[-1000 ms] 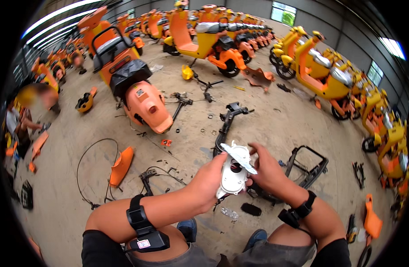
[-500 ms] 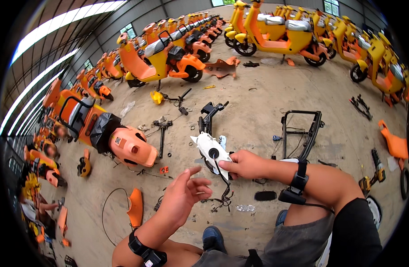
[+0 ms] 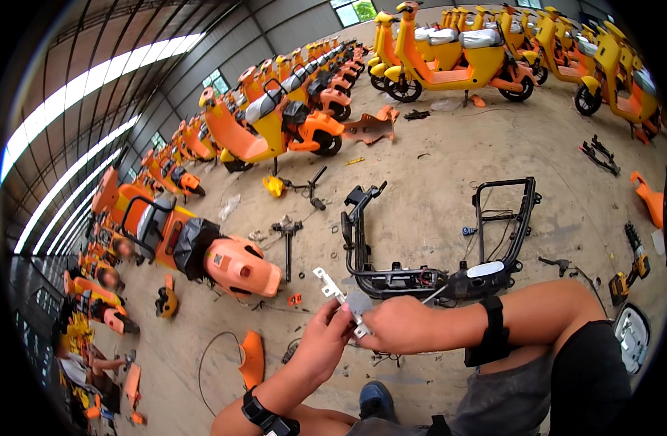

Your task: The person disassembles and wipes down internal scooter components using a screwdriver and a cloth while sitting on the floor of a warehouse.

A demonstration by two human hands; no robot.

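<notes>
Both hands meet at the lower middle, on a white plastic part (image 3: 331, 287) with tabs and holes, now seen narrow and slanting. Beside it, between the hands, shows a grey rounded piece (image 3: 360, 302); whether the two are joined I cannot tell. My left hand (image 3: 320, 341) pinches the white part between thumb and fingers. My right hand (image 3: 400, 324) is closed at its lower right end, its fingers partly hidden. Just beyond lies a black scooter frame (image 3: 399, 279) on the floor, with a white oval piece (image 3: 485, 269) on it.
An orange-and-yellow scooter (image 3: 239, 265) lies at left; rows of scooters (image 3: 450, 62) stand behind. A fork-like black part (image 3: 287, 243), an orange panel (image 3: 252, 360) and a cordless drill (image 3: 631, 270) lie on the floor. Another person (image 3: 94, 370) sits at far left.
My left hand, open and apart before, has closed on the white part. The part has turned from its broad face to a narrow side and come nearer. The view has shifted.
</notes>
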